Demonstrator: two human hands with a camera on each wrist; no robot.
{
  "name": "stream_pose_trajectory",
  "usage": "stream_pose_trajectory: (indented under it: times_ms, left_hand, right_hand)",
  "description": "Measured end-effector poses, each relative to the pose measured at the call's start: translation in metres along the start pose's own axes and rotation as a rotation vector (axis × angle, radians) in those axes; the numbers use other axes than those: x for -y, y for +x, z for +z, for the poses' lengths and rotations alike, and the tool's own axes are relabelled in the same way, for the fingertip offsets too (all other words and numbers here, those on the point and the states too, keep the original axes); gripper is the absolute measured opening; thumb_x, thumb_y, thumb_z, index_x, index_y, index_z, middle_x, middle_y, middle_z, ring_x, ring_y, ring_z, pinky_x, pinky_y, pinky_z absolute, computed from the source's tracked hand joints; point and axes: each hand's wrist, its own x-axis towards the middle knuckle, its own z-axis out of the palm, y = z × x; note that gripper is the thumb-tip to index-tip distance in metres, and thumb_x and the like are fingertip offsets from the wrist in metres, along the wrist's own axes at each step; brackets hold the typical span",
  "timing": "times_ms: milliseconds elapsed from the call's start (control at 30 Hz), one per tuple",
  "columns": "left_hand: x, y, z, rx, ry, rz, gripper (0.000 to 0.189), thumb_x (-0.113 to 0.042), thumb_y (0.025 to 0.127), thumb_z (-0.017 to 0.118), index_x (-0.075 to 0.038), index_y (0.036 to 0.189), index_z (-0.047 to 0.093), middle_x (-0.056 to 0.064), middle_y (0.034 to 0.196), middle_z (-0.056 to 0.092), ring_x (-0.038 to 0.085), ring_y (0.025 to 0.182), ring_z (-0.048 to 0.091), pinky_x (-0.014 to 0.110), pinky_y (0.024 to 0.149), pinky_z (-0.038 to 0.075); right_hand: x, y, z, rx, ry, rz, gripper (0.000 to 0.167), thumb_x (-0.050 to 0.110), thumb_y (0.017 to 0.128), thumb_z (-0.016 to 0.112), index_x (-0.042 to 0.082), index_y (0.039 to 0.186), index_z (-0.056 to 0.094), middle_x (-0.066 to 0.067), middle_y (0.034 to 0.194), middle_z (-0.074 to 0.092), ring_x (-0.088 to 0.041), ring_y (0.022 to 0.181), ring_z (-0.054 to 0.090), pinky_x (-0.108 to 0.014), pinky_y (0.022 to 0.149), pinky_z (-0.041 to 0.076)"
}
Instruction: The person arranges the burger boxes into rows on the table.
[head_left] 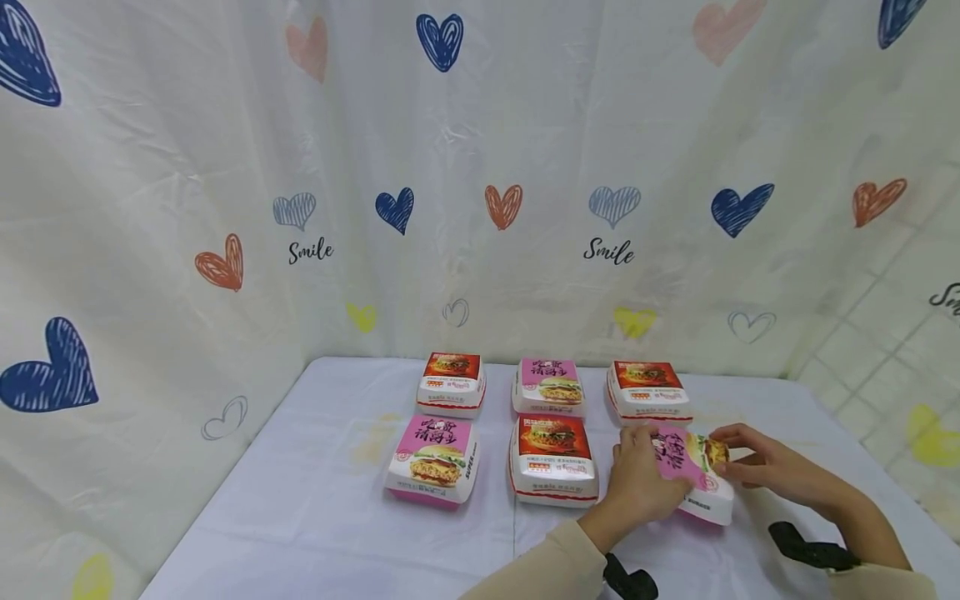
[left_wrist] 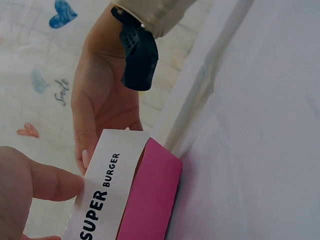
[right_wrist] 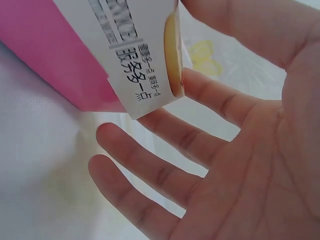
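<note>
A pink-and-white burger box (head_left: 677, 454) sits turned at the right end of the front row, between both hands. My left hand (head_left: 637, 482) grips its left side, thumb on the near part of the lid and fingers at the far edge. At the right corner my right hand (head_left: 798, 475) pinches the box with thumb and forefinger. The right wrist view has the other fingers (right_wrist: 150, 175) spread below that corner of the box (right_wrist: 145, 85). In the left wrist view the box's side (left_wrist: 107, 185) reads "SUPER BURGER", above a pink base (left_wrist: 152, 195).
Left of the hands stand a red-topped burger box (head_left: 555, 462) and a pink one (head_left: 433, 462). Behind them is a row with a red box (head_left: 452, 385), a pink box (head_left: 550, 387) and another red box (head_left: 649, 392). A white cloth covers the table (head_left: 322, 517); a heart-printed curtain (head_left: 525, 125) hangs behind.
</note>
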Motion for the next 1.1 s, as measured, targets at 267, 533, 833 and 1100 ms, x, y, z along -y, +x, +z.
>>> stream_pose_trajectory:
  times_ms: [267, 533, 833, 1100]
  left_hand:
    - [-0.0003, -0.0008, 0.0007, -0.028, -0.077, -0.052, 0.061, -0.028, 0.082, 0.081, -0.028, 0.136, 0.052, -0.013, 0.126, 0.049, 0.005, 0.107, 0.047, 0.031, 0.093, 0.049]
    - [-0.0006, -0.0036, -0.0013, -0.035, -0.076, -0.033, 0.054, -0.026, 0.086, 0.076, -0.027, 0.135, 0.052, -0.011, 0.126, 0.047, 0.007, 0.107, 0.044, 0.032, 0.092, 0.044]
    - [-0.0020, -0.0047, -0.0031, -0.055, -0.064, -0.041, 0.052, -0.024, 0.089, 0.076, -0.029, 0.134, 0.051, -0.008, 0.123, 0.045, 0.009, 0.111, 0.041, 0.034, 0.094, 0.042]
    - [0.0001, -0.0026, 0.0007, -0.101, -0.019, -0.034, 0.049, -0.028, 0.090, 0.076, -0.028, 0.132, 0.052, -0.002, 0.124, 0.043, 0.012, 0.116, 0.038, 0.036, 0.100, 0.042]
  right_hand:
    - [-0.0013, 0.0005, -0.0027, -0.033, -0.032, 0.017, 0.037, 0.027, 0.105, 0.054, -0.003, 0.127, 0.052, -0.028, 0.132, 0.057, -0.016, 0.102, 0.065, -0.040, 0.081, 0.056]
    - [-0.0012, 0.0002, -0.0025, -0.040, -0.065, 0.027, 0.031, 0.030, 0.106, 0.052, 0.000, 0.114, 0.057, -0.011, 0.117, 0.063, 0.001, 0.091, 0.057, -0.034, 0.078, 0.055]
    - [-0.0045, -0.0024, -0.0053, -0.013, -0.028, 0.024, 0.036, 0.027, 0.106, 0.053, -0.003, 0.126, 0.055, -0.015, 0.120, 0.063, 0.000, 0.093, 0.057, -0.037, 0.079, 0.054]
    - [-0.0044, -0.0038, -0.0061, -0.002, 0.002, 0.013, 0.042, 0.025, 0.104, 0.056, -0.004, 0.135, 0.051, -0.029, 0.132, 0.056, -0.018, 0.101, 0.062, -0.038, 0.080, 0.056]
